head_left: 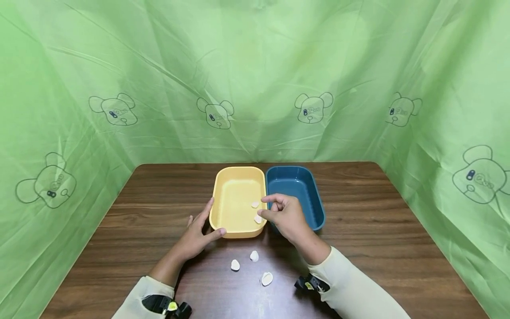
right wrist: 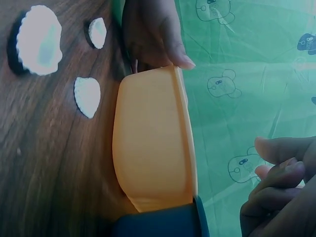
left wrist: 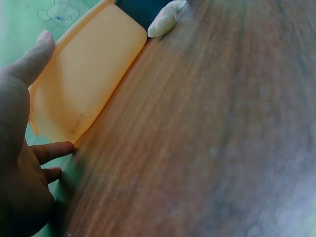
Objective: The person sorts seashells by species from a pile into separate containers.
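The right hand [head_left: 287,217] is over the right side of the yellow tray [head_left: 233,201], its thumb and index fingertips apart, with nothing seen gripped between them. Close by the thumb tip, one pale shell [head_left: 258,219] lies in the tray; a second shell [head_left: 255,204] lies farther in, near the index fingertip. The left hand [head_left: 194,237] spans the tray's near left corner, thumb at the rim, fairly straight fingers against the left wall. On the wooden table [head_left: 358,221], nearer the person than the tray, lie three loose shells [head_left: 254,256], apart from one another. The blue tray [head_left: 288,184] stands just beside the yellow one, on its right, partly hidden by the right hand. Green cloth [head_left: 255,62] printed with bear heads [head_left: 312,108] surrounds the back and sides
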Available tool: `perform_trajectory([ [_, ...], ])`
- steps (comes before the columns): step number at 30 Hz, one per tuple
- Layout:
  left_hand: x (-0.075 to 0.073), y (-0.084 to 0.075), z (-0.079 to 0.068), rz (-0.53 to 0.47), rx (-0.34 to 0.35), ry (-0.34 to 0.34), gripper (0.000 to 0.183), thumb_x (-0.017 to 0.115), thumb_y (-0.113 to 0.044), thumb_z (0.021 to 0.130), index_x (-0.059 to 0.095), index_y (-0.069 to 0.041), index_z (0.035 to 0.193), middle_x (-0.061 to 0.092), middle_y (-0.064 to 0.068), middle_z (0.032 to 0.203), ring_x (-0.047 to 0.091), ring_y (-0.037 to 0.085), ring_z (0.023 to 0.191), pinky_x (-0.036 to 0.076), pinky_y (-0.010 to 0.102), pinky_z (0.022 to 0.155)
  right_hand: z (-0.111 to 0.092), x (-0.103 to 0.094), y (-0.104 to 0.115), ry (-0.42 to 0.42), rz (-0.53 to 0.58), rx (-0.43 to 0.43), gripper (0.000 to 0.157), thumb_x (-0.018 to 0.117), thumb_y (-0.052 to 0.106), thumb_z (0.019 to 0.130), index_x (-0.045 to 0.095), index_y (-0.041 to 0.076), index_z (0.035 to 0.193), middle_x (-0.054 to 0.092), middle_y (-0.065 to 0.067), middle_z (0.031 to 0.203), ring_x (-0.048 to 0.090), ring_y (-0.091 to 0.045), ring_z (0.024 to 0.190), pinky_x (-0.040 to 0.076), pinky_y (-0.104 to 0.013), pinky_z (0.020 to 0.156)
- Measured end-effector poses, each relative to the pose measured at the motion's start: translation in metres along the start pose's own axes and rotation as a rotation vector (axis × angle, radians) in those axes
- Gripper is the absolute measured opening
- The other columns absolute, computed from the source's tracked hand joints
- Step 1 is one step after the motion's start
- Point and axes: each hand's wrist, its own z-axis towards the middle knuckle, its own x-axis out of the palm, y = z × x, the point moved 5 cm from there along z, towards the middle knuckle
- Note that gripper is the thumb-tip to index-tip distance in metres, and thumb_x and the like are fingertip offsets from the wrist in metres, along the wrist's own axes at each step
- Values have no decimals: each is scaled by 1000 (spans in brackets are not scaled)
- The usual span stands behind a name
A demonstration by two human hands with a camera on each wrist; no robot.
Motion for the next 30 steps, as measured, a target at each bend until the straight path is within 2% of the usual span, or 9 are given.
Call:
perform_trajectory([
  [10, 0, -1, 0, 1, -1, 2, 107, 82, -44, 97, 14, -29, 178, 33, 18, 178, 27, 48, 166, -9, 84, 126, -13, -13, -1, -20, -64, 42, 26, 88, -1, 85, 81, -5, 109, 46, 4, 58, 38, -4, 51, 30, -20, 51],
  [15, 0, -3, 0, -12, -2, 0, 107, 82, -44, 96, 14, -29, 178, 35, 18, 178, 29, 47, 166, -10, 84, 125, -23, -13, -4, 19, -70, 45, 28, 89, -1, 84, 80, -7, 110, 46, 3, 59, 40, -3, 53, 31, -19, 52],
  [19, 0, -3, 0, -10, -3, 3, 107, 82, -44, 96, 14, -28, 178, 35, 18, 178, 28, 47, 166, -10, 84, 125, -33, -12, -9, 95, -90, 36, 31, 89, 0, 84, 79, -8, 113, 48, 3, 59, 42, -2, 53, 33, -17, 53],
  [21, 0, -4, 0, -11, -2, 4, 107, 82, -44, 96, 14, -28, 178, 35, 18, 177, 29, 48, 165, -10, 84, 125, -38, -13, -11, 138, -103, 16, 31, 89, 1, 85, 79, -7, 112, 48, 3, 59, 42, -1, 53, 43, -12, 63],
  [26, -1, -4, 0, -18, 0, 3, 107, 82, -44, 96, 14, -28, 178, 34, 19, 177, 28, 48, 165, -11, 83, 126, -49, -12, -18, 297, -71, -21, 31, 87, 3, 87, 78, -7, 115, 47, 8, 61, 41, 1, 55, 42, -10, 64],
  [28, -1, -4, -1, -16, -3, 6, 107, 82, -44, 96, 14, -28, 178, 33, 18, 178, 28, 48, 166, -11, 83, 126, -54, -12, -22, 363, -49, -18, 34, 86, 3, 88, 77, -8, 118, 46, 9, 63, 40, 2, 56, 31, -14, 53],
  [30, 0, -3, -1, -14, -4, 10, 107, 82, -45, 97, 13, -28, 178, 33, 18, 178, 27, 48, 166, -11, 83, 126, -59, -11, -25, 410, -37, -17, 36, 86, 4, 89, 76, -8, 121, 44, 9, 63, 39, 2, 56, 31, -15, 51],
])
